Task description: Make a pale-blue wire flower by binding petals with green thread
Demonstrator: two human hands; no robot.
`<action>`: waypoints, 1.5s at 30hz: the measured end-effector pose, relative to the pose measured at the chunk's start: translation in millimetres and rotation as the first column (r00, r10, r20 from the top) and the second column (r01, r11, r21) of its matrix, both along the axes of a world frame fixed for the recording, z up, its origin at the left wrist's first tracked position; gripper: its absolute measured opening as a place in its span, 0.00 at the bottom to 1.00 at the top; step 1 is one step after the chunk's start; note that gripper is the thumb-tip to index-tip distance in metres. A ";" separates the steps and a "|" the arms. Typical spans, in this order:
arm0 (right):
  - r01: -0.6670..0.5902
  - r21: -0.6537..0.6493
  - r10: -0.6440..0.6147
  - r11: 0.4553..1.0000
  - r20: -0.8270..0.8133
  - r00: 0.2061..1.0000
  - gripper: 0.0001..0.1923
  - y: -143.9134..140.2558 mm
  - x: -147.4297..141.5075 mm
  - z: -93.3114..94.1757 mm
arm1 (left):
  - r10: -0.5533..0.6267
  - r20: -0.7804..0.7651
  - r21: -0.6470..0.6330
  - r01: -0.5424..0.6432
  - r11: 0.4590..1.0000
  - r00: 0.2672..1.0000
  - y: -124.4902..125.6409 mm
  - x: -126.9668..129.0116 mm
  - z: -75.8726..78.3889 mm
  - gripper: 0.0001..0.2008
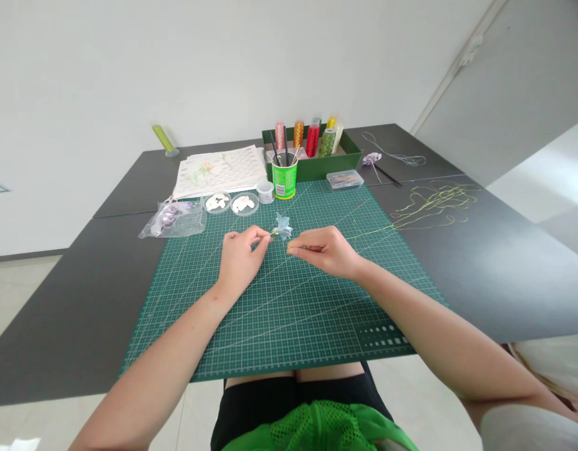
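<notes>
- Head view: the left hand (242,254) pinches the stem end of a small pale blue flower (283,227), fingertips closed on it just at the flower's 9 o'clock.
- The right hand (324,250) sits at the flower's 4 o'clock, thumb and forefinger pressed together on what looks like a thin yellow-green thread (368,233); the strand runs off toward 2 o'clock into a loose tangle on the dark table (505,275).
- The flower hovers just above the green cutting mat (279,313), near its centre, between the two hands.
- Judging by its look, the petals are already gathered into a bloom; the stem seems to be mid-wrap, with plenty of thread unused. How much of the stem is covered is too small to tell.
- At 12 o'clock from the hands stand a green cup (284,178) of tools and a green box (317,164) of thread spools.
- At 11 o'clock lie two small dishes (231,203) of white pieces, and an open booklet (220,169) behind them.
- At 10 o'clock a clear bag (172,219) holds purple bits.
</notes>
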State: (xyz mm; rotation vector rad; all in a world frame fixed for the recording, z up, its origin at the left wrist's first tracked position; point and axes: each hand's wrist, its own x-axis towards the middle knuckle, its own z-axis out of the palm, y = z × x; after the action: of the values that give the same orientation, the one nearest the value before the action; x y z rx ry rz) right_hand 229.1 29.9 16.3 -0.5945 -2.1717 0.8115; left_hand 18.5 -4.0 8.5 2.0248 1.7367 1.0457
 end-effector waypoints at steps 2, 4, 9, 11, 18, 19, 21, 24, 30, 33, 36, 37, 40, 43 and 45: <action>0.033 -0.049 -0.035 0.998 -0.050 0.998 0.11 -1.2 0.4 1.0 | -0.042 -0.088 0.006 0.042 0.999 0.995 -0.1 0.3 -3.4 0.06; 0.062 -0.115 -0.072 0.991 -0.085 0.994 0.11 -2.4 0.4 2.4 | -0.070 -0.157 0.012 0.073 0.997 0.985 -0.2 0.2 -6.0 0.05; 0.112 -0.205 -0.145 0.972 -0.155 0.977 0.16 -3.3 0.1 5.3 | -0.113 -0.184 0.002 0.116 0.993 0.976 -1.1 1.2 -6.8 0.05; 0.127 -0.211 -0.163 0.969 -0.165 0.973 0.17 -2.7 0.5 5.5 | -0.123 -0.196 -0.005 0.125 0.992 0.973 -1.8 2.3 -5.8 0.05; 0.149 -0.209 -0.185 0.966 -0.165 0.969 0.15 -1.2 1.5 5.4 | -0.222 -0.112 -0.072 0.214 0.974 0.969 -5.4 5.6 -5.4 0.07; 0.151 -0.202 -0.187 0.968 -0.170 0.968 0.14 -1.0 1.4 5.5 | -0.232 -0.108 -0.101 0.222 0.970 0.967 -6.3 6.2 -5.2 0.07; 0.155 -0.193 -0.190 0.969 -0.177 0.966 0.11 -0.5 1.0 5.2 | -0.255 -0.114 -0.162 0.236 0.958 0.960 -8.1 7.8 -4.3 0.07; 0.165 -0.215 -0.206 0.962 -0.181 0.962 0.10 0.5 0.6 3.6 | -0.302 -0.079 -0.228 0.278 0.933 0.950 -10.2 10.0 -2.3 0.08; 0.253 -0.272 -0.307 0.929 -0.178 0.935 0.11 2.5 0.8 0.6 | -0.342 0.139 -0.280 0.368 0.887 0.929 -11.7 10.4 -0.3 0.09; 0.255 -0.271 -0.310 0.928 -0.183 0.933 0.11 4.8 1.5 -0.2 | -0.354 0.229 -0.288 0.411 0.865 0.907 -11.8 10.0 -0.9 0.10; 0.255 -0.281 -0.308 0.925 -0.165 0.937 0.12 8.3 3.1 -0.6 | -0.357 0.332 -0.303 0.457 0.836 0.873 -12.1 10.2 -0.6 0.11; 0.253 -0.286 -0.304 0.924 -0.153 0.940 0.12 9.7 3.8 -0.7 | -0.357 0.364 -0.305 0.472 0.827 0.861 -12.4 10.4 0.0 0.11; 0.242 -0.306 -0.285 0.921 -0.106 0.953 0.16 13.9 6.5 -1.1 | -0.361 0.441 -0.303 0.514 0.802 0.822 -13.6 10.8 3.1 0.12; 0.201 -0.378 -0.245 0.904 -0.073 0.967 0.25 17.6 9.1 -1.7 | -0.365 0.492 -0.292 0.545 0.786 0.790 -14.9 10.7 6.3 0.12; 0.149 -0.442 -0.205 0.884 -0.082 0.975 0.31 19.3 9.9 -1.9 | -0.363 0.514 -0.277 0.551 0.787 0.777 -15.6 10.3 7.9 0.12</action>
State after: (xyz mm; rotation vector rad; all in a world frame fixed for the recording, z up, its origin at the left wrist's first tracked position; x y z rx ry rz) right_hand 239.1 49.1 14.4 -0.9235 -1.7924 1.2093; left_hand 28.7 -19.6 16.4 1.6536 1.0241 0.7915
